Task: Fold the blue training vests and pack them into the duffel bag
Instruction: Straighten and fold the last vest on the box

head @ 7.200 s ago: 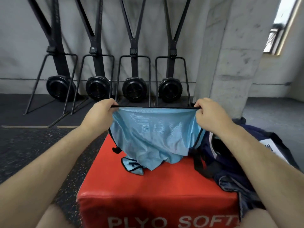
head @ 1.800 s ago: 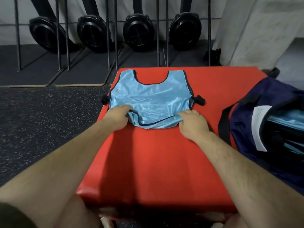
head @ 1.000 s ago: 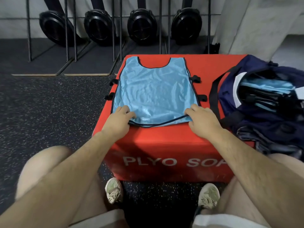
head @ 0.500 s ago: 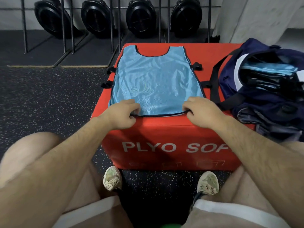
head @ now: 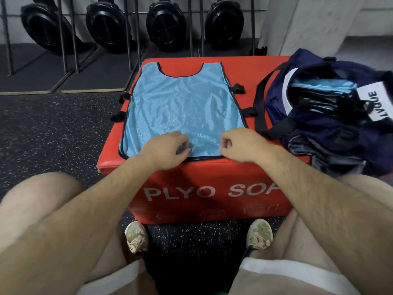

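- Two grips sit over the near hem of one light-blue mesh training vest [head: 182, 107]: our left grip [head: 168, 147] and right grip [head: 240, 145]. Their fingers are curled, but we cannot tell whether they pinch cloth.
- One vest lies flat on the red padded box surface [head: 212, 177], neckline away from us, black-trimmed, with four black side tabs [head: 238, 88].
- One open navy fabric duffel bag [head: 319, 133] sits just right of it, with folded blue vests [head: 323, 86] inside.

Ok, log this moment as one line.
stage: vest spread, unfolded | blue training vest: flat on red plyo box | left hand, right hand: at near hem, fingers curled, grip unclear | duffel bag: open beside, folded vests inside
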`<state>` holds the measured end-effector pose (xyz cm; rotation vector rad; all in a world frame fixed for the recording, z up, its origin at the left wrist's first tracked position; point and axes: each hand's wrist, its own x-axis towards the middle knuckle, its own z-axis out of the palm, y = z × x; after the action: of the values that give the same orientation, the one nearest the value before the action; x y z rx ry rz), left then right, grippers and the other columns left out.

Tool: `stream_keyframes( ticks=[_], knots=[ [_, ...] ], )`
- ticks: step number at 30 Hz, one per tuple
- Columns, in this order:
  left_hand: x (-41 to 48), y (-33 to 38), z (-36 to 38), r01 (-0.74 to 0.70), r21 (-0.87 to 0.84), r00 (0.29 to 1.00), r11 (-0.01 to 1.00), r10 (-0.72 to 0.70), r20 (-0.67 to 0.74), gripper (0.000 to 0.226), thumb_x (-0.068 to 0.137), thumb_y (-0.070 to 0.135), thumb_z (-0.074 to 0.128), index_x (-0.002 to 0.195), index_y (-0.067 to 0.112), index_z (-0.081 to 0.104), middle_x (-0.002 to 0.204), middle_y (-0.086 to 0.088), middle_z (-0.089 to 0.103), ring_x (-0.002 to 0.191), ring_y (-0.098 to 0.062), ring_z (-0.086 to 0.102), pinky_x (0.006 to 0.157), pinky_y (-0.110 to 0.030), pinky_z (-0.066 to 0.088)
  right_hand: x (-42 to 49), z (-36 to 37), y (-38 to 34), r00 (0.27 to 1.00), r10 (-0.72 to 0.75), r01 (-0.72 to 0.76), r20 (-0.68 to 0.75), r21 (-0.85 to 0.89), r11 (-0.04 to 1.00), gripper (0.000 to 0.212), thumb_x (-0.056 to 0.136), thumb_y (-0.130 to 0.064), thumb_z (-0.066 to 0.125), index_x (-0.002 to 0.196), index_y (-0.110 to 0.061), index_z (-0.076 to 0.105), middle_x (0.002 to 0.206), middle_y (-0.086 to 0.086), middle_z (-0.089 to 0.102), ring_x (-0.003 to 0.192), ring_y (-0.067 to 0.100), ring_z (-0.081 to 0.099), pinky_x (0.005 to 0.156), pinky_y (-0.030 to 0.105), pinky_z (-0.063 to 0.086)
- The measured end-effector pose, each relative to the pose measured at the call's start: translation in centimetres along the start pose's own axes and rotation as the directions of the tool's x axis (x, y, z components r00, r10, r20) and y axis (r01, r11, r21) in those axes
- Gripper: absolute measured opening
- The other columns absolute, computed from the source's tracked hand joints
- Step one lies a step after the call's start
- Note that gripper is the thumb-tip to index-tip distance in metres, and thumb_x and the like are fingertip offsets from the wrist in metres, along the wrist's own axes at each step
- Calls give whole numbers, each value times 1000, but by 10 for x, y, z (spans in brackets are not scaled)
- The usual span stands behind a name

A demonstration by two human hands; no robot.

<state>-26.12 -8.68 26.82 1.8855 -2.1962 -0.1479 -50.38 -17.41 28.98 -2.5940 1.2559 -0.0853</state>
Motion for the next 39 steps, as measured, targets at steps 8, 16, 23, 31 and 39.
stream_keyframes(
  ticks=[8,16,23,31,39],
  knots=[
    [31,30,16,-85,35,988,996,89,-124,20,92,38,52,96,20,60,96,2,56,94,-24,56,73,-38,47,5,-9,-5,999,34,-38,35,105,994,15,90,-38,63,84,-25,67,81,-11,63,79,11,60,70,31,49],
    [69,49,20,-49,70,983,996,60,-171,28,87,42,48,88,17,62,88,-4,60,90,-29,56,77,-37,41,25,-14,10,992,107,-111,66,56,992,9,90,-28,54,88,-27,63,96,-6,62,94,21,62,80,39,54],
    [119,49,23,38,55,999,998,-38,1,40,97,42,48,130,20,53,134,0,50,123,-27,46,98,-42,39,54,-13,19,963,260,-251,73,-115,961,56,105,-36,35,156,-14,25,165,13,16,150,31,18,117,44,25],
    [162,22,8,-79,134,997,988,77,20,37,97,44,48,123,19,57,122,-2,54,113,-26,50,93,-41,44,89,-28,16,939,343,-315,15,-356,880,53,96,-26,50,145,-11,40,152,10,38,142,31,31,112,38,29],
    [207,10,37,153,15,987,988,-153,57,67,95,44,44,156,28,21,166,5,10,153,-26,0,122,-51,4,175,-12,42,987,162,-162,-20,-20,987,63,101,-18,35,161,-18,14,169,0,5,155,19,0,124,37,3]
  ],
)
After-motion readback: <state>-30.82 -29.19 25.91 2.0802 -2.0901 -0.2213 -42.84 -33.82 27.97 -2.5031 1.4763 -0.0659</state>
